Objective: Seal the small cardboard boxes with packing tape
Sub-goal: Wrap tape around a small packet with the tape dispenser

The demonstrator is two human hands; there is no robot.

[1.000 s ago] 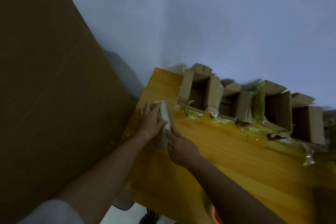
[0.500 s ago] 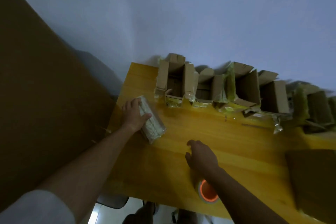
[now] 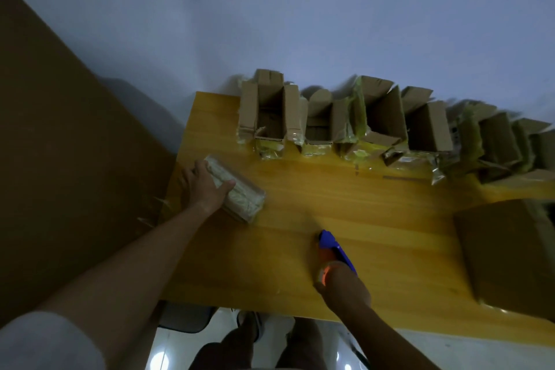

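A small taped-over cardboard box (image 3: 240,194) lies on the yellow table (image 3: 375,219) near its left edge. My left hand (image 3: 204,186) holds it from the left, fingers over the top and thumb on the near side. Near the table's front edge, my right hand (image 3: 345,285) grips a tape dispenser (image 3: 332,249) with a blue body and an orange roll, its blue tip pointing toward the far side. A row of open small cardboard boxes (image 3: 270,117) with tape remnants stands along the back edge.
A large brown cardboard sheet (image 3: 66,159) leans at the left of the table. A closed bigger carton (image 3: 507,255) sits at the right end. The pale wall rises behind. My legs and a chair seat (image 3: 186,318) show below the front edge.
My right hand left the small box, went to the front edge and picked up the tape dispenser. My left hand stays on the box, which turned slightly.
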